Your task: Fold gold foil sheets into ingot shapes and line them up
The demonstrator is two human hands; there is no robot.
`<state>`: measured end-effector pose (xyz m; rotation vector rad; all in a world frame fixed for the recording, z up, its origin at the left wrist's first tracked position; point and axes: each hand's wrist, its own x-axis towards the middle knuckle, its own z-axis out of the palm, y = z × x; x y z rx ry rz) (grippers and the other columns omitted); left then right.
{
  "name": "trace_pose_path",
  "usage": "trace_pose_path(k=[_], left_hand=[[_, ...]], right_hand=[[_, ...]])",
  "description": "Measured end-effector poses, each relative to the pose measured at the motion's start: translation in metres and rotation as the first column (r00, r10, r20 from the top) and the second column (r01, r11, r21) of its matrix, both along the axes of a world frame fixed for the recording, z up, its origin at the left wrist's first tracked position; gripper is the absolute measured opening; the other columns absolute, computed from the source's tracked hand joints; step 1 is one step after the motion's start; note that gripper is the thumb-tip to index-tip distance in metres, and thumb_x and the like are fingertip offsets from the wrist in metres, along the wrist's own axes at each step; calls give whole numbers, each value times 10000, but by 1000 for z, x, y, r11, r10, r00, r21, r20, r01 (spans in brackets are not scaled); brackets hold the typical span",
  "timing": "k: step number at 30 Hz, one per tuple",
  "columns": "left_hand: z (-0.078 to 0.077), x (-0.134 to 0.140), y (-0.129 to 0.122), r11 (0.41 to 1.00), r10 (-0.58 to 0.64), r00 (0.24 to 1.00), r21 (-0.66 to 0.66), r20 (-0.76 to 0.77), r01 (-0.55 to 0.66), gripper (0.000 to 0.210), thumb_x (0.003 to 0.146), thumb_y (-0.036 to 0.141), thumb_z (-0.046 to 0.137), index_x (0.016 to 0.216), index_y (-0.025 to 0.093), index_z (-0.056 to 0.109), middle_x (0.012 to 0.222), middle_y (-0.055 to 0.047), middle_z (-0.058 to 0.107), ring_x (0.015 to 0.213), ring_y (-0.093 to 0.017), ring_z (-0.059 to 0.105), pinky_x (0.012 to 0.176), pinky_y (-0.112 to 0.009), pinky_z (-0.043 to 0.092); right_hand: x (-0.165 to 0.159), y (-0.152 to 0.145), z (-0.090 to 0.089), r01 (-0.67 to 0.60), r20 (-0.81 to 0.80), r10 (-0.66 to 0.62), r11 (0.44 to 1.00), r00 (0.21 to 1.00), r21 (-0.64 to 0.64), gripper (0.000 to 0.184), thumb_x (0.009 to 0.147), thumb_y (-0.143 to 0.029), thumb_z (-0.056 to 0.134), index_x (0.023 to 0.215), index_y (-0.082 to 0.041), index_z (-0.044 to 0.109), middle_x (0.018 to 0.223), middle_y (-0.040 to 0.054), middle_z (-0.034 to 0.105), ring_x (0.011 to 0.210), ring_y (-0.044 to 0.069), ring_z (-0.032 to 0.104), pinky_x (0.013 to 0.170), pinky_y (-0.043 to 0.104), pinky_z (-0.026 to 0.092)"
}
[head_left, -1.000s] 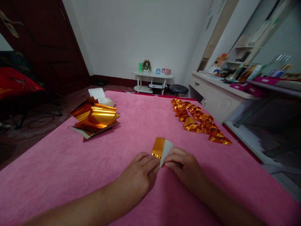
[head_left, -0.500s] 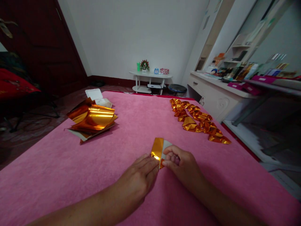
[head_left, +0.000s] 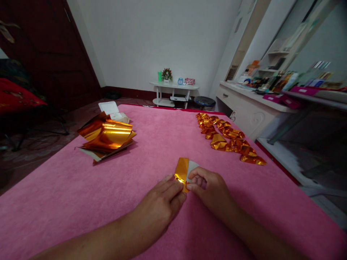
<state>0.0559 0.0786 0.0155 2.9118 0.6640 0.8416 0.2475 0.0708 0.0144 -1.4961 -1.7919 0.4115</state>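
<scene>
A partly folded sheet of gold foil paper (head_left: 182, 167) lies on the pink cloth, its pale grey backing showing along the right side. My left hand (head_left: 165, 198) rests flat with stretched fingers on the paper's lower left edge, pressing it to the cloth. With curled fingers, my right hand (head_left: 210, 186) pinches the paper's right edge between thumb and index finger. Part of the lower fold is hidden beneath my fingertips.
A loose stack of gold foil sheets (head_left: 111, 136) sits at the left, with a white open box (head_left: 108, 107) behind it. Rows of folded gold foil pieces (head_left: 219, 141) lie at the right on the pink cloth (head_left: 151, 144). A dressing table (head_left: 249, 103) stands beyond the right edge.
My left thumb has shifted slightly right along the paper's lower edge. At the bottom, the gold flap now covers more of the grey backing. My right hand has barely moved.
</scene>
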Motion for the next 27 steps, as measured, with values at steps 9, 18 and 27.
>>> trace_pose_path(k=[9, 18, 27], left_hand=[[-1, 0, 0, 997, -5, 999, 81, 44, 1, 226, 951, 193, 401, 1038, 153, 606, 1052, -73, 642, 1074, -196, 561, 1005, -410, 453], [-12, -8, 4, 966, -18, 999, 259, -33, 26, 374, 938, 154, 401, 1306, 149, 467, 1234, -106, 580, 1183, -231, 513, 1062, -478, 377], [-8, -4, 3, 970, -7, 1000, 245, 14, 4, 317, 939, 171, 410, 1225, 170, 547, 1202, -70, 614, 1144, -227, 542, 1043, -471, 408]], right_hand=[[2, 2, -1, -49, -58, 48, 999, 997, -10, 102, 719, -129, 578, 690, -202, 643, 711, -22, 569, 626, 101, 528, 554, 205, 395], [-1, 1, -1, -25, -41, 26, 1000, 999, 1, 91, 724, -140, 584, 690, -200, 644, 721, -13, 598, 637, 111, 543, 577, 214, 409], [-1, 0, -1, -25, -2, 25, 999, 1000, 37, 104, 740, -145, 579, 682, -201, 644, 725, -11, 585, 655, 115, 538, 594, 218, 408]])
